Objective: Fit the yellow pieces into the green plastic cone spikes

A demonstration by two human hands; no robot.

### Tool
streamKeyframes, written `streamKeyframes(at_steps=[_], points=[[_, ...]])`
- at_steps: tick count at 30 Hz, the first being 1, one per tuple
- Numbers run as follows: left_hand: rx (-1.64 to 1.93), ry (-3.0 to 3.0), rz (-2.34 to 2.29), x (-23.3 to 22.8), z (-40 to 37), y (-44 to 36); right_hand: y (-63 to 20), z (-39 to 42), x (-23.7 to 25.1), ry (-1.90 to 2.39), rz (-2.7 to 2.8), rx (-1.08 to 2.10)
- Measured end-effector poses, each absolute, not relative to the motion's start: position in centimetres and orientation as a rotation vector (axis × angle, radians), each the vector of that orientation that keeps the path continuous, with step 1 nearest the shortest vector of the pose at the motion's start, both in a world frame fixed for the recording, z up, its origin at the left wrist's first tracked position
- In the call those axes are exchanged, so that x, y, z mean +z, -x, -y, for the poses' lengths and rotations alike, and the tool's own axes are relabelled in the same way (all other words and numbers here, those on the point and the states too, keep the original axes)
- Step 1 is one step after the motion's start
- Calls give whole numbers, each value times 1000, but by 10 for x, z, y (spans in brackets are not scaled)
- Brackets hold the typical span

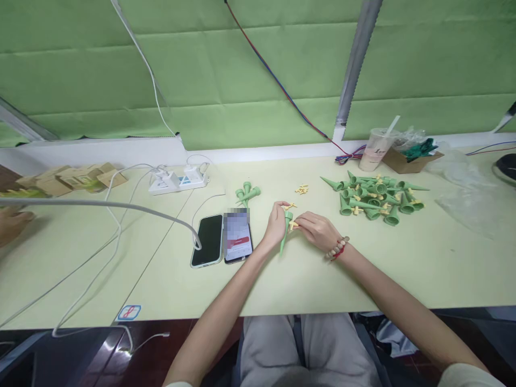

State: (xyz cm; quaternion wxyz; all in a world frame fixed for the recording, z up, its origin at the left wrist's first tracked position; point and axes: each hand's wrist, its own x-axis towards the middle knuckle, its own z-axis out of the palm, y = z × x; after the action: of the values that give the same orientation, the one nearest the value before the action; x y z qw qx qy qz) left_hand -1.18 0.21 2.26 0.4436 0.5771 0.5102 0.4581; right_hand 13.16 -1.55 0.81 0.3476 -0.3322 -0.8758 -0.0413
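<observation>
My left hand (276,226) is closed around a green plastic watering spike (285,234), its wide end up and its point toward me. My right hand (318,228) pinches a small yellow cross-shaped plastic piece (294,226) beside the spike; whether the two touch I cannot tell. Another yellow piece (292,205) shows at my left fingertips. Beyond my hands lies a little pile of yellow pieces (301,188). To the right is a heap of green spikes (377,196) with yellow pieces among them. A smaller group of green spikes (247,192) lies to the left.
Two phones, one dark (207,242) and one lit (237,239), lie left of my hands. White cables lead from a power strip (177,183). A drink cup (374,150), a cardboard box (411,161) and plastic bags (463,199) stand right. Another person's hand (14,224) shows far left.
</observation>
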Motion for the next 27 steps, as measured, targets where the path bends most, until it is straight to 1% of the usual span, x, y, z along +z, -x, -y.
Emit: streamKeyframes(at_steps=[2,4,6,8,10,12,14,17,18,19,20,21,22,25,27], points=[[1121,-1454,-1283,21,0,12,-130,16,8,837,2335,-266],[1138,-1476,-1299,20,1,11,-129,16,7,825,2361,-342],[1177,-1495,-1306,18,3,11,-126,18,5,844,2351,-318],[1209,-1503,-1303,17,5,11,-123,21,4,883,2316,-188],[1233,-1513,-1290,18,8,11,-120,26,4,939,2239,32],[1265,-1537,-1265,18,10,11,-115,31,6,1024,2093,319],[1288,-1572,-1233,19,12,11,-112,34,9,1081,1889,712],[1330,-1608,-1173,18,12,10,-109,33,15,1006,1528,1379],[1353,-1606,-1153,18,11,10,-108,32,17,966,1426,1532],[1378,-1591,-1142,18,10,9,-108,31,19,947,1359,1619],[1392,-1561,-1138,18,9,8,-109,30,20,960,1344,1637],[1384,-1515,-1136,19,7,7,-109,29,21,1001,1384,1582],[1349,-1456,-1132,19,6,7,-111,28,21,1061,1475,1453],[1136,-1262,-1106,23,1,7,-115,26,19,1193,1857,791],[989,-1160,-1080,27,-2,9,-119,25,16,1176,2071,413]])
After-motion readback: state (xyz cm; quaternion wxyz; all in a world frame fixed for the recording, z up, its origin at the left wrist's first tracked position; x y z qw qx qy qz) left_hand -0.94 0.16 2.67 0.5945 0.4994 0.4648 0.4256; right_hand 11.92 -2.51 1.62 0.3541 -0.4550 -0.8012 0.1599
